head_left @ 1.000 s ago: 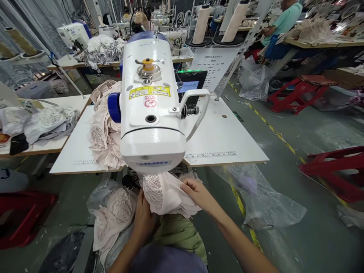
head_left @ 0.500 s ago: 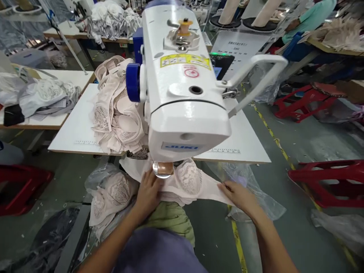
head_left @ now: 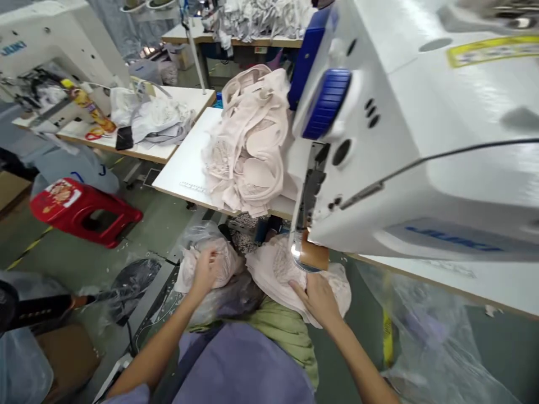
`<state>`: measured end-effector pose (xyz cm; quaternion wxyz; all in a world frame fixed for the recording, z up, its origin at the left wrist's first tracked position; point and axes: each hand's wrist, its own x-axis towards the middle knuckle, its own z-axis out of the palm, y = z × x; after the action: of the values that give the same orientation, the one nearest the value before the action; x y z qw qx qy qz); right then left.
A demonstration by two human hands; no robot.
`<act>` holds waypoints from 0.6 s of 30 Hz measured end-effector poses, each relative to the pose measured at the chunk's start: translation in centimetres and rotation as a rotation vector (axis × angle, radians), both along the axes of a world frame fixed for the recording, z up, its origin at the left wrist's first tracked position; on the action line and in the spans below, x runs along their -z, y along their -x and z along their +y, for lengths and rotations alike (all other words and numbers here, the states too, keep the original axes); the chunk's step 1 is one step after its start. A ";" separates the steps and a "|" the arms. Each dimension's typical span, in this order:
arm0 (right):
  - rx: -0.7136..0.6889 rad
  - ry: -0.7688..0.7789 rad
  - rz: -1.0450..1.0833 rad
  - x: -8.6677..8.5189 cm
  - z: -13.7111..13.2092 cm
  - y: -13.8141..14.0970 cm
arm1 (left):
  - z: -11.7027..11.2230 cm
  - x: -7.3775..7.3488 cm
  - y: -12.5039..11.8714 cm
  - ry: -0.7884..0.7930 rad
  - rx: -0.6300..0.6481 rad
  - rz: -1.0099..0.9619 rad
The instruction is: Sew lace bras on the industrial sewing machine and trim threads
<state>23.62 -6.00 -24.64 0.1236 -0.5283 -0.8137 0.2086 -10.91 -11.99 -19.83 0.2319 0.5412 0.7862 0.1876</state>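
Note:
A white sewing machine (head_left: 421, 140) with a blue handwheel fills the upper right. Under its head lies a pale pink lace bra piece (head_left: 273, 272). My right hand (head_left: 318, 297) rests flat on that piece, fingers stretched out beside the needle area. My left hand (head_left: 205, 272) reaches left into a clear plastic bag (head_left: 197, 238) of pink bra pieces (head_left: 227, 261) and its fingers curl on one of them. A heap of finished pink bras (head_left: 248, 146) lies on the white table (head_left: 185, 168) left of the machine.
A red plastic stool (head_left: 80, 210) stands on the floor at left. Behind it a second table (head_left: 168, 147) carries white fabric, and another sewing machine (head_left: 46, 50) stands at far left. Clear plastic sheeting (head_left: 429, 336) hangs at lower right. My lap holds green cloth (head_left: 286, 336).
The view has swung left and closer to the machine. My left hand left the piece under the machine and moved left into the bag. My right hand shifted inward onto the piece.

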 end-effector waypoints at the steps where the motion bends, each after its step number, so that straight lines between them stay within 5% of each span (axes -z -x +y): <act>1: 0.018 -0.006 -0.001 0.3 -0.6 -0.1 | -0.8 0.2 2.4 0.043 -0.113 0.047; 5: 0.107 -0.010 0.100 -0.3 -1.0 -0.6 | -3.8 1.6 8.4 0.276 -0.341 0.162; 8: 0.200 -0.062 0.231 -2.3 0.0 0.2 | -4.9 1.5 8.9 0.406 -0.299 0.172; 10: 0.182 -0.057 0.293 -4.1 0.2 1.6 | -5.4 0.2 7.8 0.426 -0.255 0.196; 14: -0.293 0.153 0.365 -8.0 -1.2 6.9 | -6.1 -4.9 2.2 0.366 -0.080 0.191; 18: -0.743 0.407 0.253 -10.9 -1.9 11.0 | -5.5 -10.1 -4.0 0.202 0.360 -0.212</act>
<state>12.61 -7.87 -13.73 0.0321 -0.1840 -0.8692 0.4579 -6.88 -17.44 -9.76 0.3959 0.6242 0.6629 0.1191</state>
